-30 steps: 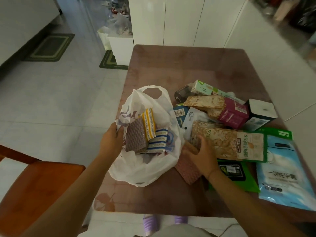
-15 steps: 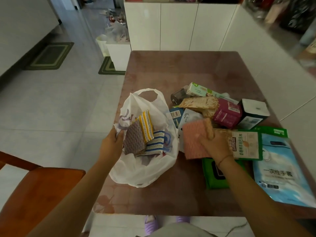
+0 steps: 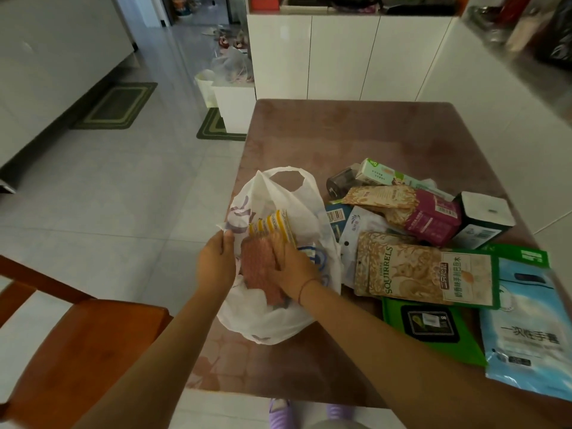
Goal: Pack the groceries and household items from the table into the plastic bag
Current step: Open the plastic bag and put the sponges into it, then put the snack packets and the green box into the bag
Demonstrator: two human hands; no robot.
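A white plastic bag (image 3: 272, 317) lies open on the brown table (image 3: 356, 140), left of the goods. My left hand (image 3: 215, 263) grips the bag's left rim and holds it open. My right hand (image 3: 289, 266) is inside the bag's mouth, pressing a pink cloth (image 3: 257, 267) down onto the things there. A yellow-striped cloth pack (image 3: 272, 224) sticks up behind it. On the table to the right lie a Squirrels snack pouch (image 3: 424, 274), a green wipes pack (image 3: 433, 326), a blue gloves pouch (image 3: 532, 329), a magenta pack (image 3: 430, 218) and a dark box (image 3: 483, 218).
A wooden chair (image 3: 77, 351) stands at the lower left, close to the table's near corner. White cabinets (image 3: 340, 57) run behind the table. A white bin (image 3: 232, 103) and green mats (image 3: 117, 106) are on the tiled floor to the left.
My right hand lifted the pink cloth off the table and carried it left into the bag. My left hand stayed on the bag's rim.
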